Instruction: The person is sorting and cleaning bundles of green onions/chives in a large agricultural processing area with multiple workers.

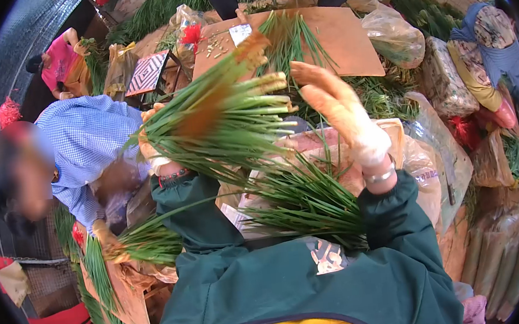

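Note:
A fanned bunch of garlic chives (230, 118) spreads out in front of me, its pale cut ends pointing right. My left hand (150, 138) is closed round its leafy side and mostly hidden behind the leaves. Just right of the pale ends, my right hand (334, 108) is raised with its fingers stretched out and nothing in it. It looks gloved, with a white cuff. Below both hands, a loose heap of chives (310, 201) lies close to my lap. A brown blur covers part of the held bunch.
A brown board (348, 41) ahead bears more chives and a red tie bundle (191, 35). At my left a co-worker in a blue checked shirt (91, 131) handles chives (151, 241). Plastic bags (392, 33) stand at the right, near another person (491, 39).

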A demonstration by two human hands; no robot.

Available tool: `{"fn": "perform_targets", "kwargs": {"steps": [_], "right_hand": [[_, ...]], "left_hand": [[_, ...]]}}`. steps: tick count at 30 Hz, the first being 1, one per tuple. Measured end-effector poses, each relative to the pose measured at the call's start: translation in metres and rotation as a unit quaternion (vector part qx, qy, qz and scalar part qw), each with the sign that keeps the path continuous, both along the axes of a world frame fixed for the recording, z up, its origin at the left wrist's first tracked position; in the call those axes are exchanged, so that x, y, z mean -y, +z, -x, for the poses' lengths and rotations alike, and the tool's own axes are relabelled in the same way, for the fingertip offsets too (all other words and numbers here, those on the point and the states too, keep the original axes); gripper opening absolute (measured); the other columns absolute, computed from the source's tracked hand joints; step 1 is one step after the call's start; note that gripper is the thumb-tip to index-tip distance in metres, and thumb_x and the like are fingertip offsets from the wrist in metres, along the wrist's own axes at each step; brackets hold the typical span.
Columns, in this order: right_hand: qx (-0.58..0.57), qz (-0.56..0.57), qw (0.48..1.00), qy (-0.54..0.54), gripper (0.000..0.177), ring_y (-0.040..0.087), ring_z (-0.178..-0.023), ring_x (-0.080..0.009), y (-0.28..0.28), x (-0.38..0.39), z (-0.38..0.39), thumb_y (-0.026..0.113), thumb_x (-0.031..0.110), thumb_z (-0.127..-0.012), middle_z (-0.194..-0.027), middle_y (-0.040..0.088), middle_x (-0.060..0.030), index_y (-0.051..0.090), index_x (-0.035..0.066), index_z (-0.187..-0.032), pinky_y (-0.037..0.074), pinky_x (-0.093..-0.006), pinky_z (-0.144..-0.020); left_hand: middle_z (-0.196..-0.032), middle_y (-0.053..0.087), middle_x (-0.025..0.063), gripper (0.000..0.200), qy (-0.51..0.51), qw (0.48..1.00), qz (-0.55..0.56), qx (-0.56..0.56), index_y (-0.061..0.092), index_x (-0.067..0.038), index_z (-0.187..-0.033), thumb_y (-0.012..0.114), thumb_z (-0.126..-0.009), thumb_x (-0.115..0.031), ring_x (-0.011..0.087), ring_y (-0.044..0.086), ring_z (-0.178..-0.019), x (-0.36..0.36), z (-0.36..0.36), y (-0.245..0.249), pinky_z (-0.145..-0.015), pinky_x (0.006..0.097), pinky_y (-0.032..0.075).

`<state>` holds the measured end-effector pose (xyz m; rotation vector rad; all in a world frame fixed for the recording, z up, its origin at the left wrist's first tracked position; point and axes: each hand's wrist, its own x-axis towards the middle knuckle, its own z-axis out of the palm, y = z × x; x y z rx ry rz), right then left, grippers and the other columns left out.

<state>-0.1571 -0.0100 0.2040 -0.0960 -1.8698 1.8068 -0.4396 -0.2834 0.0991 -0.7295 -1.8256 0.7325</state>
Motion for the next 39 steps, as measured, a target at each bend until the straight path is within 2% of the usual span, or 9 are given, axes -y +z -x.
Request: {"fn": "perform_targets", "kwargs": {"steps": [4, 7, 8, 9, 12, 20, 25, 28, 39], "right_hand": [[0.095, 0.178, 0.951, 0.235, 0.047, 0.056, -0.105, -0.0164, 0.005, 0.001, 0.03, 0.059, -0.006, -0.082, -0.114, 0.059, -0.0108, 0.048, -0.001, -0.127, 0.045, -0.0265, -0.089], [0.104, 0.069, 0.981, 0.15, 0.033, 0.061, -0.093, -0.0148, -0.006, -0.004, 0.036, 0.058, -0.006, -0.083, -0.102, 0.064, -0.0077, 0.057, -0.002, -0.116, 0.049, -0.0256, -0.082], [0.058, 0.18, 0.974, 0.128, 0.025, 0.062, -0.086, -0.013, -0.016, -0.002, 0.039, 0.057, -0.005, -0.084, -0.096, 0.066, -0.0065, 0.062, -0.002, -0.108, 0.05, -0.024, -0.077], [0.045, 0.175, 0.973, 0.145, 0.026, 0.061, -0.089, -0.0118, -0.014, -0.003, 0.038, 0.057, -0.003, -0.085, -0.099, 0.066, -0.0068, 0.061, -0.003, -0.111, 0.049, -0.0243, -0.08], [0.052, 0.142, 0.979, 0.14, 0.033, 0.059, -0.096, -0.0137, -0.004, -0.008, 0.033, 0.059, -0.001, -0.084, -0.105, 0.064, -0.0077, 0.055, -0.004, -0.117, 0.046, -0.0257, -0.088], [-0.001, 0.103, 0.988, 0.113, 0.06, 0.054, -0.091, -0.0089, 0.015, 0.003, 0.04, 0.069, 0.013, -0.079, -0.11, 0.058, -0.0022, 0.041, 0.002, -0.131, 0.044, -0.0253, -0.083], [0.001, 0.09, 0.979, 0.181, 0.071, 0.055, -0.102, -0.0152, -0.004, -0.023, 0.056, 0.071, 0.023, -0.078, -0.119, 0.053, -0.0068, 0.035, 0.004, -0.137, 0.045, -0.0295, -0.089], [-0.12, 0.032, 0.964, 0.234, 0.114, 0.009, -0.141, -0.029, -0.015, -0.028, 0.044, 0.067, 0.064, -0.069, -0.153, 0.005, -0.0128, 0.008, 0.007, -0.147, 0.015, -0.0444, -0.112], [-0.198, 0.207, 0.924, 0.253, 0.106, 0.017, -0.139, -0.0225, -0.037, -0.018, 0.048, 0.066, 0.058, -0.073, -0.153, 0.013, -0.0108, 0.007, 0.014, -0.149, 0.025, -0.0371, -0.108]], "left_hand": [[-0.1, 0.055, 0.0059, 0.036, 0.571, 0.449, 0.401, -0.558, 0.048, -0.003, -0.108, 0.048, -0.089, -0.032, 0.0199, 0.054, -0.093, -0.03, -0.031, 0.026, -0.092, 0.0344, 0.042], [-0.094, 0.056, 0.0062, 0.028, 0.605, 0.239, 0.53, -0.544, 0.049, -0.003, -0.104, 0.045, -0.089, -0.026, 0.0203, 0.054, -0.091, -0.028, -0.032, 0.038, -0.093, 0.0377, 0.042], [-0.089, 0.057, 0.0069, 0.021, 0.605, 0.234, 0.535, -0.541, 0.052, -0.003, -0.099, 0.046, -0.087, -0.018, 0.0219, 0.053, -0.091, -0.028, -0.036, 0.041, -0.095, 0.0411, 0.04], [-0.085, 0.058, 0.007, 0.016, 0.449, 0.604, 0.491, -0.44, 0.054, -0.003, -0.096, 0.05, -0.083, -0.013, 0.0253, 0.053, -0.092, -0.012, -0.022, 0.027, -0.096, 0.0431, 0.041], [-0.089, 0.061, 0.0099, 0.02, 0.522, 0.291, 0.609, -0.521, 0.057, -0.004, -0.097, 0.047, -0.086, -0.018, 0.0287, 0.057, -0.096, -0.027, -0.025, 0.027, -0.091, 0.0457, 0.045], [-0.106, 0.064, 0.0182, 0.041, 0.265, 0.186, 0.771, -0.549, 0.06, 0.0, -0.105, 0.039, -0.091, -0.032, 0.0335, 0.06, -0.097, -0.038, -0.047, 0.045, -0.089, 0.0472, 0.048], [-0.121, 0.056, 0.0185, 0.041, 0.263, 0.248, 0.689, -0.628, 0.055, -0.004, -0.115, 0.041, -0.09, -0.034, 0.035, 0.055, -0.105, -0.024, -0.039, 0.006, -0.093, 0.049, 0.045], [-0.123, 0.055, 0.0196, 0.051, 0.399, 0.372, 0.473, -0.691, 0.051, 0.0, -0.123, 0.035, -0.092, -0.038, 0.0344, 0.054, -0.108, -0.02, -0.024, -0.01, -0.094, 0.0485, 0.045], [-0.124, 0.055, 0.0173, 0.046, 0.366, 0.387, 0.466, -0.706, 0.051, -0.005, -0.126, 0.04, -0.095, -0.037, 0.0314, 0.06, -0.099, -0.018, 0.029, -0.093, -0.086, 0.0506, 0.049]]}}
